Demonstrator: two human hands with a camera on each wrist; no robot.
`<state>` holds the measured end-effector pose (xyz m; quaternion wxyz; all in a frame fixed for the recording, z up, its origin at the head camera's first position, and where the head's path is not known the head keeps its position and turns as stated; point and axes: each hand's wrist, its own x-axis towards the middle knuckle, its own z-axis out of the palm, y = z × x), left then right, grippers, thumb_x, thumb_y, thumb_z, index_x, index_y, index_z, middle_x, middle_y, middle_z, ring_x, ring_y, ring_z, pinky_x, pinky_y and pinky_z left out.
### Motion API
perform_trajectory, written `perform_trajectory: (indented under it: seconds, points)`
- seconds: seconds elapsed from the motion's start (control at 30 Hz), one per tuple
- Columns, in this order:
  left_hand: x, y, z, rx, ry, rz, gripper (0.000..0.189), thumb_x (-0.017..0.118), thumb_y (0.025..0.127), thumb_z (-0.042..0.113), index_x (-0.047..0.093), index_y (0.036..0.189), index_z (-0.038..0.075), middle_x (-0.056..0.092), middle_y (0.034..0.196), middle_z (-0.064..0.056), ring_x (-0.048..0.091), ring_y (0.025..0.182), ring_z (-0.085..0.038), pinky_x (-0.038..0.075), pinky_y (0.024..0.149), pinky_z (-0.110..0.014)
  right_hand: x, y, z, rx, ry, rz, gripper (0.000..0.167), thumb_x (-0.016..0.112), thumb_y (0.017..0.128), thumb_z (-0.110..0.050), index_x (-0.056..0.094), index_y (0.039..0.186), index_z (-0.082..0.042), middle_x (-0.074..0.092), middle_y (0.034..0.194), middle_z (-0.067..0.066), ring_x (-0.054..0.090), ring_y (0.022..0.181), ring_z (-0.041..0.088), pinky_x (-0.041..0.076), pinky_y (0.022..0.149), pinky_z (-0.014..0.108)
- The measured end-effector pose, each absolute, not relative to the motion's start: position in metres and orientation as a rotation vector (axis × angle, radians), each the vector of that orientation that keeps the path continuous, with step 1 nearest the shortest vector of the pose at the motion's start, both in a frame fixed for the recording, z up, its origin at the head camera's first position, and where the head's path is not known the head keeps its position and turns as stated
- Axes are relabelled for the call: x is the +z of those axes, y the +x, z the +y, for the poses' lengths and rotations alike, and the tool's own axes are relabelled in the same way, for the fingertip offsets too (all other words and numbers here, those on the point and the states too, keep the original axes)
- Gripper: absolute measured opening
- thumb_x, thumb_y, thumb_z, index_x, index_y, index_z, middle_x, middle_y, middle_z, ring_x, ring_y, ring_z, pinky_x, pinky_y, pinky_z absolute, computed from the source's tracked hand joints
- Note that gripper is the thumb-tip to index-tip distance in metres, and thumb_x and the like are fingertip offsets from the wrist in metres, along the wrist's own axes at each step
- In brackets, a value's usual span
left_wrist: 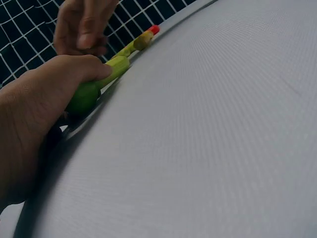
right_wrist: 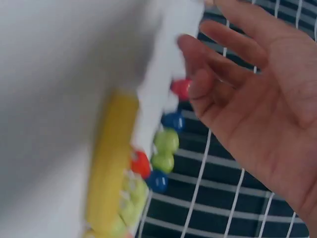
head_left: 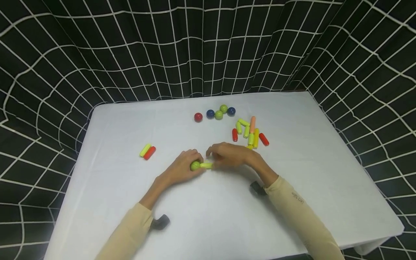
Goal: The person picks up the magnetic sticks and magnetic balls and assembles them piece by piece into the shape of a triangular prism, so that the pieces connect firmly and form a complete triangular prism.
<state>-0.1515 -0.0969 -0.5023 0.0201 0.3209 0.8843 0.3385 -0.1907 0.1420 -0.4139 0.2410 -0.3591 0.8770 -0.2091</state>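
Note:
My left hand [head_left: 186, 168] rests on the table with its fingers curled round a green ball [head_left: 195, 165]. A short yellow-green stick [head_left: 206, 165] lies end-on against the ball's right side. In the left wrist view the thumb lies over the place where green ball [left_wrist: 83, 99] and stick [left_wrist: 117, 68] meet. Just right of the stick, my right hand [head_left: 231, 154] hovers with loosely bent fingers. The right wrist view shows its palm and fingers [right_wrist: 233, 74] holding nothing.
Behind the right hand lies a group of sticks: yellow [head_left: 256, 138], orange [head_left: 252, 124], red [head_left: 264, 139] and several yellow-green. Farther back sit blue, green and red balls [head_left: 198, 117]. At left, a yellow-green stick [head_left: 144, 150] lies beside a red stick [head_left: 150, 153].

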Motion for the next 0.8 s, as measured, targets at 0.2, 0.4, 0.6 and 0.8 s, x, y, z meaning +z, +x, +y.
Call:
perform_trajectory:
  seconds: [0.2,0.4,0.6,0.8]
  points:
    - [-0.501,-0.152,-0.100,1.041,0.928,2.737,0.019,0.077,0.093,0.033,0.066,0.100,0.019,0.058,0.092,0.005,0.047,0.084,-0.011,0.040,0.086,-0.032,-0.401,-0.252,0.151,-0.630,-0.780,2.675,0.043,0.066,0.102,-0.012,0.058,0.142,0.001,0.065,0.130,0.020,0.064,0.113,0.032,0.056,0.099,0.043]
    - [-0.505,-0.153,-0.100,1.058,0.909,2.729,0.020,0.077,0.094,0.034,0.064,0.102,0.021,0.056,0.092,0.006,0.047,0.084,-0.011,0.039,0.082,-0.030,-0.415,-0.293,0.145,-0.381,-0.481,2.779,0.064,0.061,0.105,-0.022,0.034,0.161,-0.009,0.049,0.152,0.024,0.055,0.136,0.038,0.048,0.114,0.055]
    - [-0.506,-0.152,-0.099,1.058,0.902,2.728,0.024,0.076,0.094,0.038,0.064,0.106,0.021,0.056,0.095,0.006,0.046,0.087,-0.011,0.039,0.082,-0.029,-0.424,-0.296,0.144,-0.339,-0.438,2.763,0.041,0.062,0.104,-0.020,0.054,0.142,-0.005,0.064,0.123,0.016,0.061,0.101,0.028,0.057,0.093,0.043]
    - [-0.507,-0.151,-0.099,1.084,0.906,2.731,0.019,0.074,0.095,0.033,0.066,0.106,0.020,0.057,0.097,0.005,0.047,0.088,-0.011,0.040,0.083,-0.029,-0.417,-0.268,0.149,-0.383,-0.554,2.703,0.038,0.072,0.099,-0.016,0.061,0.132,-0.003,0.066,0.117,0.013,0.062,0.099,0.026,0.056,0.092,0.038]
